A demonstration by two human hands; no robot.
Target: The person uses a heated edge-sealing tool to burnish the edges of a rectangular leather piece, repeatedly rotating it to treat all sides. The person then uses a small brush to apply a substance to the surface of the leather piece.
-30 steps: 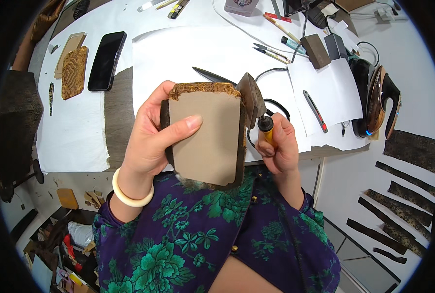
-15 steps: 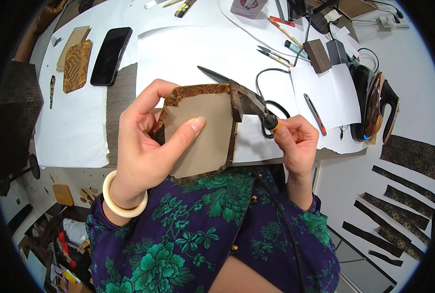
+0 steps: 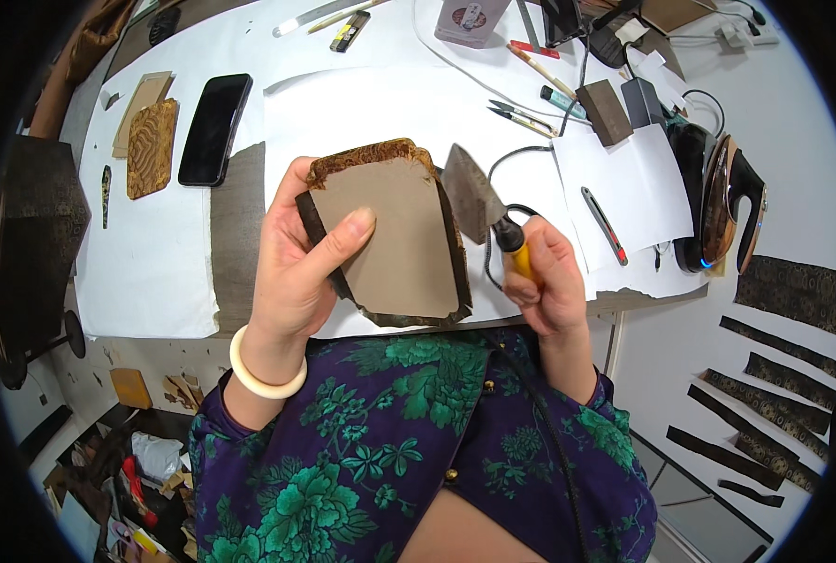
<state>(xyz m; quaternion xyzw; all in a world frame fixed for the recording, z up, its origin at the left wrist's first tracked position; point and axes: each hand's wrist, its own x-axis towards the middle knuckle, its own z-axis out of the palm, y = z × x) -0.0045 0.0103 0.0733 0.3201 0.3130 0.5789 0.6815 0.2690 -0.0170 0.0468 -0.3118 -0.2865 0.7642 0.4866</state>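
Moved off the board's far-right corner, the trowel-shaped tool stands just right of it — right fingers grasping its handle, left fingers pinching the board over the desk's near side, presumably for steadiness.

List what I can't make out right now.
All in the head view:
Far face of the flat, beige, brown-edged board: turned away.
Finger ends of the left hand, thumb excepted: behind the board.
Lower end of the yellow tool handle: wrapped by the right hand.
Top of the pinkish-grey box: cut off by the upper edge.
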